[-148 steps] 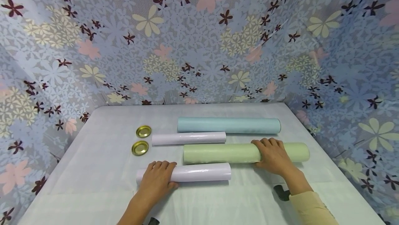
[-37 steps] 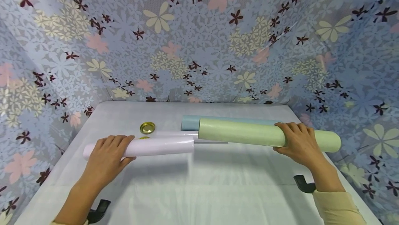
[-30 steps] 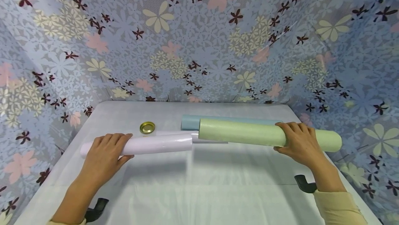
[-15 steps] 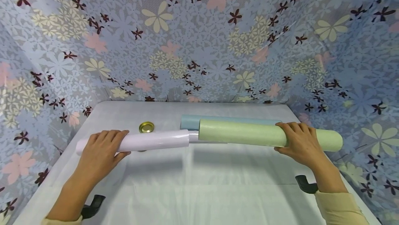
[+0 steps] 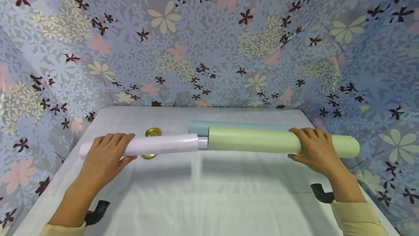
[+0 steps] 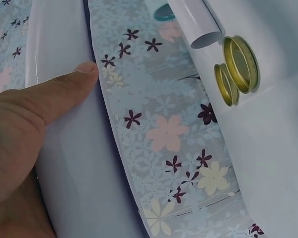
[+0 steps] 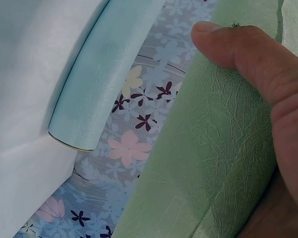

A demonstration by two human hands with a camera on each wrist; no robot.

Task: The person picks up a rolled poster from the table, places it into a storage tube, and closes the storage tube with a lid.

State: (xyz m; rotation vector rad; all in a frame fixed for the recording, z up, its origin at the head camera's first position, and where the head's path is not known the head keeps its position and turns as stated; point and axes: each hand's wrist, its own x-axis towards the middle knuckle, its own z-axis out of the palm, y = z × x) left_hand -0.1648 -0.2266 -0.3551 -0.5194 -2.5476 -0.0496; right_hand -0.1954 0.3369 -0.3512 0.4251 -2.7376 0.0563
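Head view: grips white roll [image 5: 163,144] in left hand [image 5: 103,158], green roll [image 5: 252,139] in right hand [image 5: 315,150], aiming both long axes sideways above the table [image 5: 229,196], end toward end; left wrist: lays thumb [image 6: 72,91] on white roll; right wrist: likewise on green roll.

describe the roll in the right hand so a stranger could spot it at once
Start from the white table, then find the right hand above it, toward its right side. That hand grips a long, pale green roll. It is the only green roll, unlike the blue roll beyond it and the whitish roll in the left hand.
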